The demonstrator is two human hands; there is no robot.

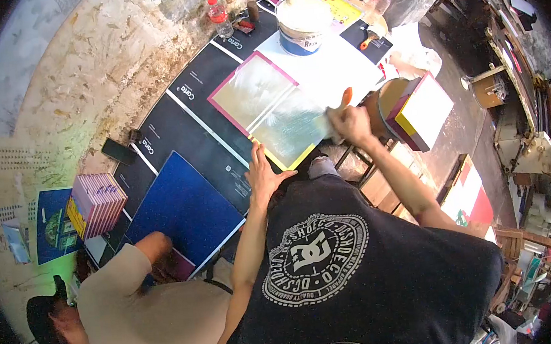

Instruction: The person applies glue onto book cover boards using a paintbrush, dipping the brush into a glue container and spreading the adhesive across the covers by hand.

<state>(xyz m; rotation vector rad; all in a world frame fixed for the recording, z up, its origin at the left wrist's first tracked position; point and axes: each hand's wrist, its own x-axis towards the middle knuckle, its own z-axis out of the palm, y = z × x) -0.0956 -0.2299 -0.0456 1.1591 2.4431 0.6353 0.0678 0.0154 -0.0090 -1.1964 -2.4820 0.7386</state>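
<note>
In front of me lies a flat cover piece with two pale boards inside pink and yellow borders. Whitish wet-looking streaks run over its boards. My left hand rests with fingers spread on the yellow near edge. At the right end of the piece, my right hand is closed around what looks like a brush, blurred and mostly hidden by the fingers. Behind the piece, a bucket with pale paste-like contents and a stick in it stands on a white sheet.
A co-worker bends over a blue panel at the left. Stacked books stand beyond, with a phone nearby. At the right are more stacked covers. A bottle stands near the wall; another brush lies behind.
</note>
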